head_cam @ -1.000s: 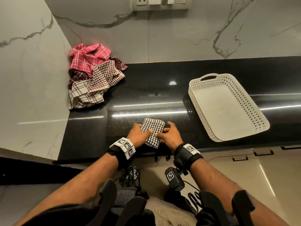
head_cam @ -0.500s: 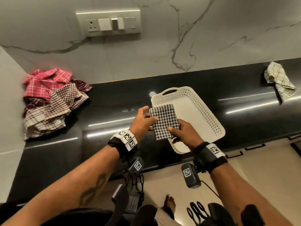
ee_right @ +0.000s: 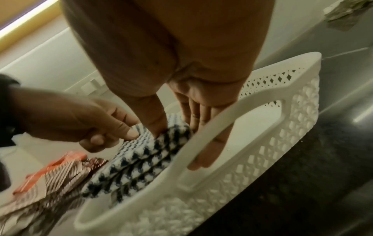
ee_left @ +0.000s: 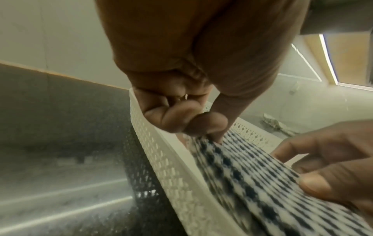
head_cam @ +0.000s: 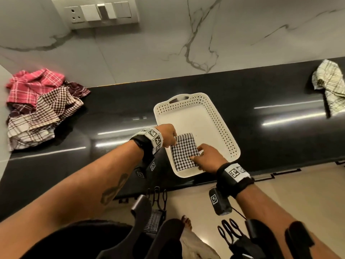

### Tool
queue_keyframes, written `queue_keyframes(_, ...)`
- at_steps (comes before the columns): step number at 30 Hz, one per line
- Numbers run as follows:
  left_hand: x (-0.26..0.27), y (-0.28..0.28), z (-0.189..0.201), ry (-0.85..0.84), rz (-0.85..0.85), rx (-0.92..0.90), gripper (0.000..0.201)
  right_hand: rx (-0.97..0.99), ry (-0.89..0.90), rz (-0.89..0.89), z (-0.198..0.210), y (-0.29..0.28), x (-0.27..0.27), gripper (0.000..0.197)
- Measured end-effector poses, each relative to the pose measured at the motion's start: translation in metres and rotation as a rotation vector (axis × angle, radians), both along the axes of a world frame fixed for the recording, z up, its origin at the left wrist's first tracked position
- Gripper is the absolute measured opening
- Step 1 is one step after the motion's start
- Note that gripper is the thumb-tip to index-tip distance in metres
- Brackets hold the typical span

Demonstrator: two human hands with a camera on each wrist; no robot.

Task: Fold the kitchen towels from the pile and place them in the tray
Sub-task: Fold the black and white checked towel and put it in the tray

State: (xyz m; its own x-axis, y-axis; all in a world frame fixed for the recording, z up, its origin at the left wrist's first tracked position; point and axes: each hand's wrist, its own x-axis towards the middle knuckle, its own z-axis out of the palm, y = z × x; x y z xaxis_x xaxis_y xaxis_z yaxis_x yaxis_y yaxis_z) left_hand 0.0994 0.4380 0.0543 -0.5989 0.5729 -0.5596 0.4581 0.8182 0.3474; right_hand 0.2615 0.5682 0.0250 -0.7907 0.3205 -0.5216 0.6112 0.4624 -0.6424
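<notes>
A folded black-and-white checked towel (head_cam: 184, 152) lies low in the near end of the white perforated tray (head_cam: 224, 128). My left hand (head_cam: 174, 142) pinches its far left corner with curled fingers, seen close in the left wrist view (ee_left: 203, 129) against the tray wall (ee_left: 171, 167). My right hand (head_cam: 196, 157) holds the near right edge, thumb on top and fingers beneath the towel (ee_right: 145, 161), just inside the tray handle (ee_right: 201, 143). The pile of unfolded checked towels (head_cam: 41, 107) sits at the counter's far left.
The tray stands on a glossy black counter (head_cam: 280, 146) against a marble wall. A cream checked cloth (head_cam: 330, 86) lies at the far right of the counter. A switch panel (head_cam: 97, 13) is on the wall above.
Both hands lifted the folded towel from the counter's front edge, carried it right over the tray and lowered it into the tray's near end.
</notes>
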Motion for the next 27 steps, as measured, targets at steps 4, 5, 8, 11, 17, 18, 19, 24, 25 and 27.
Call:
queue_keyframes(4, 0.006, 0.006, -0.006, 0.084, -0.052, -0.124, 0.027, 0.186, -0.042, 0.146, -0.006, -0.003, -0.004, 0.031)
queue_keyframes(5, 0.007, 0.007, -0.009, 0.097, -0.064, -0.147, 0.027, 0.21, -0.051, 0.171, -0.006, -0.005, -0.005, 0.032)
queue_keyframes(8, 0.01, 0.008, -0.017, 0.108, -0.08, -0.192, 0.027, 0.25, -0.092, 0.223, -0.008, -0.007, -0.006, 0.029)
queue_keyframes(11, 0.013, 0.007, -0.021, 0.118, -0.076, -0.198, 0.027, 0.29, -0.106, 0.253, -0.01, -0.01, -0.003, 0.024)
queue_keyframes(17, 0.011, 0.001, -0.03, 0.209, -0.061, -0.116, 0.039, 0.274, -0.108, 0.225, -0.009, -0.02, 0.0, 0.028)
queue_keyframes(18, 0.01, 0.0, -0.033, 0.21, -0.063, -0.113, 0.04, 0.269, -0.11, 0.214, -0.01, -0.021, -0.001, 0.028)
queue_keyframes(19, 0.01, -0.001, -0.035, 0.21, -0.067, -0.113, 0.041, 0.271, -0.113, 0.206, -0.01, -0.022, -0.001, 0.028)
queue_keyframes(24, 0.012, -0.004, -0.042, 0.267, -0.074, -0.077, 0.032, 0.278, -0.128, 0.182, -0.01, -0.024, -0.003, 0.027)
queue_keyframes(25, 0.012, -0.004, -0.043, 0.287, -0.076, -0.068, 0.029, 0.281, -0.129, 0.179, -0.01, -0.025, -0.003, 0.027)
queue_keyframes(27, 0.013, -0.005, -0.044, 0.313, -0.076, -0.056, 0.026, 0.29, -0.134, 0.168, -0.011, -0.025, -0.004, 0.027)
